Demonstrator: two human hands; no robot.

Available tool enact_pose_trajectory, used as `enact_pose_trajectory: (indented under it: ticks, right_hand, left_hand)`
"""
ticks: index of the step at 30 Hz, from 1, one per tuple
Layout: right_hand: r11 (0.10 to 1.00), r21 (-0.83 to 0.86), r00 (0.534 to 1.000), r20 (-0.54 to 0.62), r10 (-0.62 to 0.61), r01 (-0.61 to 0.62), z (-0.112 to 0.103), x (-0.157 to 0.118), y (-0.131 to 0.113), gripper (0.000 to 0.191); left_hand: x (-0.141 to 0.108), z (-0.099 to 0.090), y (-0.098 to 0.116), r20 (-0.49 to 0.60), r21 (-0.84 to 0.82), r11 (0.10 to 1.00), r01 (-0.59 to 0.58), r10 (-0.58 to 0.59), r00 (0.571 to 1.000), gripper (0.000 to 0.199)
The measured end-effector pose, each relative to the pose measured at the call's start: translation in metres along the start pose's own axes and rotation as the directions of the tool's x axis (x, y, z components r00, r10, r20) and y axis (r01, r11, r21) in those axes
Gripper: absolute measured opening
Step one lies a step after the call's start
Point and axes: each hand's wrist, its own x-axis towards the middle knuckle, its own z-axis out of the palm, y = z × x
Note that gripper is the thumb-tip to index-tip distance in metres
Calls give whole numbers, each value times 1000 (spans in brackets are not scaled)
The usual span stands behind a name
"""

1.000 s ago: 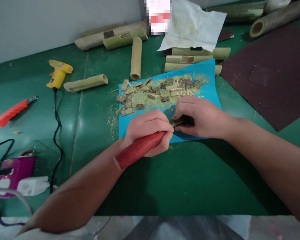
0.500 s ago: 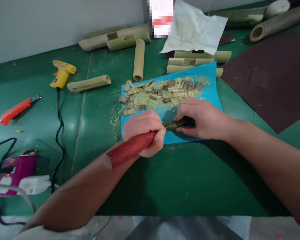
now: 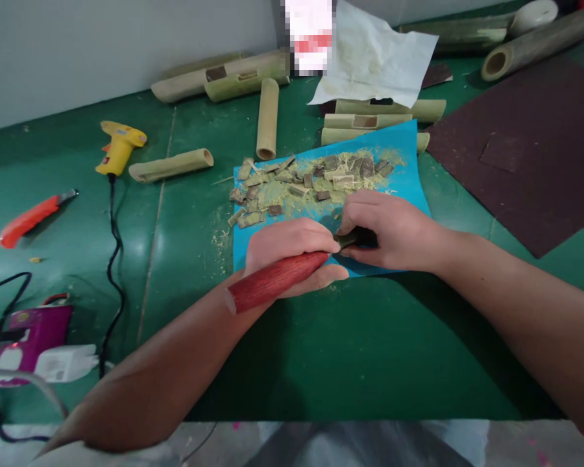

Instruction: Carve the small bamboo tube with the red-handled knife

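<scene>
A red wooden handle (image 3: 277, 283) with a flat, pale end lies along my left hand (image 3: 292, 250), its butt pointing back over my wrist. My left fingers are closed about its narrow front part; what the handle leads to is hidden. My right hand (image 3: 384, 230) pinches a dark green piece of bamboo (image 3: 346, 242), mostly covered by my fingers. The two hands nearly touch. Beneath them a blue sheet (image 3: 421, 194) bears bamboo chips (image 3: 296, 190) and yellowish-green sawdust (image 3: 272, 191).
Cut bamboo tubes (image 3: 267, 120) lie across the back of the green table (image 3: 321, 363). On the left are a yellow glue gun (image 3: 119, 148), a red-orange utility knife (image 3: 29, 218) and a purple power box (image 3: 34, 334) with cables. Brown sandpaper (image 3: 530, 162) spreads on the right.
My left hand and the red handle have moved right, close to my right hand. The left fingers have stretched forward, covering more of the green bamboo. My right hand has barely moved.
</scene>
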Motion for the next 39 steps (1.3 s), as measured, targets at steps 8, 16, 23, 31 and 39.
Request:
enact_pose_trajectory:
  ticks: [8,16,23,31,39]
  right_hand:
    - [1000,-2,1000,3,0,0,0,0,0,13]
    - [1000,7,1000,8,15,-15,1,-1,1,13]
    - [1000,8,1000,0,3,-3,0,0,0,12]
    - [999,1,999,16,37,-37,0,-1,1,13]
    - [999,-14,999,20,48,-47,0,1,0,13]
  left_hand:
    - [0,0,-2,-6,1,1000,-5,5,1000,24]
    - [1,0,-2,0,-27,1000,4,-4,1000,23]
    - [0,1,0,12,-35,997,67,-67,998,19]
    - [2,9,8,-95,119,985,124,-113,989,20]
    - [-4,3,3,-197,48,997,68,-57,979,21]
